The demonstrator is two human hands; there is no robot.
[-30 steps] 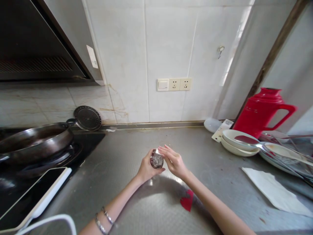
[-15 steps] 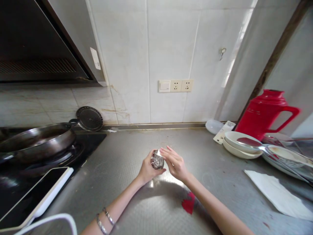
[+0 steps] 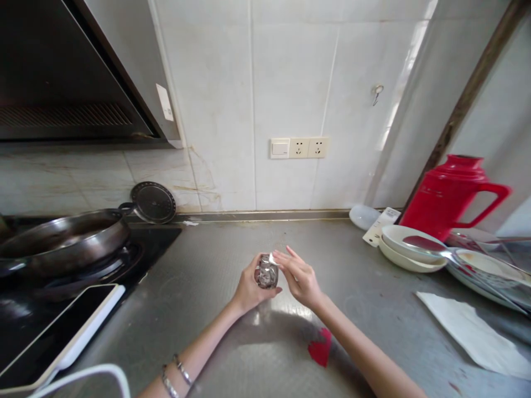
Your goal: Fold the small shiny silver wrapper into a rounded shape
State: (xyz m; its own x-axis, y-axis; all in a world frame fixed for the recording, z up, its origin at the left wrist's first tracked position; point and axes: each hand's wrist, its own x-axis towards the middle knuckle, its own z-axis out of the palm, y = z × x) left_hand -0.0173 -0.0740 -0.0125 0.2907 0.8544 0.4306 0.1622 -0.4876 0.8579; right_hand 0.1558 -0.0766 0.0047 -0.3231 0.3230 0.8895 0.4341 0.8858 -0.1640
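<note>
Over the middle of the steel counter, my left hand (image 3: 248, 286) is wrapped round a small, shiny, rounded glass-like jar (image 3: 266, 273) that looks clear with brownish patches. What is inside it, if anything, I cannot make out. From the other side, my right hand (image 3: 299, 281) presses a small white piece of tissue (image 3: 272, 258) against the jar's upper right edge, its fingers held together over it. Part of the tissue is hidden under those fingers. A red scrap (image 3: 320, 348) lies on the counter near my right forearm.
Left, a frying pan (image 3: 70, 243) stands on the black stove beside a phone (image 3: 58, 337) with a white cable. Along the right are a red thermos (image 3: 446, 193), stacked bowls (image 3: 410, 260), plates with utensils, and a folded white paper towel (image 3: 473, 331). Sockets (image 3: 299, 148) sit on the tiled wall.
Both hands stay round the jar in almost the same place. My right fingers have shifted very slightly at the jar's edge, and the camera view has tilted a little.
</note>
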